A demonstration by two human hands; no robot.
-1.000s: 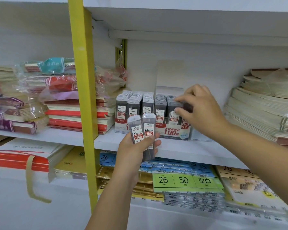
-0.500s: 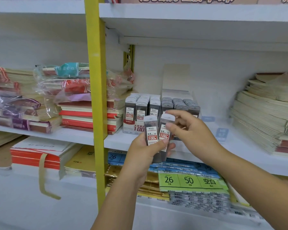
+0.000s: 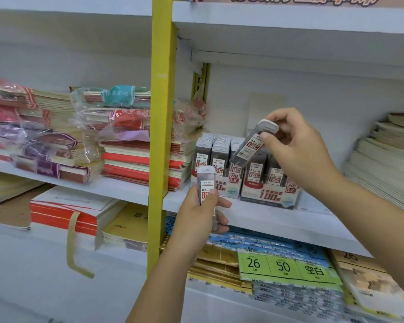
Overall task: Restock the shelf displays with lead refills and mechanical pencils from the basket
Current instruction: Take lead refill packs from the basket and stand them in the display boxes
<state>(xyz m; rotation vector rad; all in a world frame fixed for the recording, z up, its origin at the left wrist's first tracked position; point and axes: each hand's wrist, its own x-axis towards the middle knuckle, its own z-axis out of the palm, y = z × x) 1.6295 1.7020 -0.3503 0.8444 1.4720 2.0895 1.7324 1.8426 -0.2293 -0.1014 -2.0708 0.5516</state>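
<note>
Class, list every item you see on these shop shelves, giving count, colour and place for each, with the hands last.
Tilted grey lead refill case: one, white cap, above the display boxes.
Upright grey lead refill case: one, white cap, in front of the shelf edge.
White-and-red cardboard display boxes: two, holding grey refill cases, middle shelf.
Wrapped notebook stacks: several, red, purple and teal, middle shelf left.
Cream notebook pile: one, far right.
Green label pack: one, lower shelf.
Yellow metal upright: one, centre.
Left hand: grips the upright case.
Right hand: pinches the tilted case.
</note>
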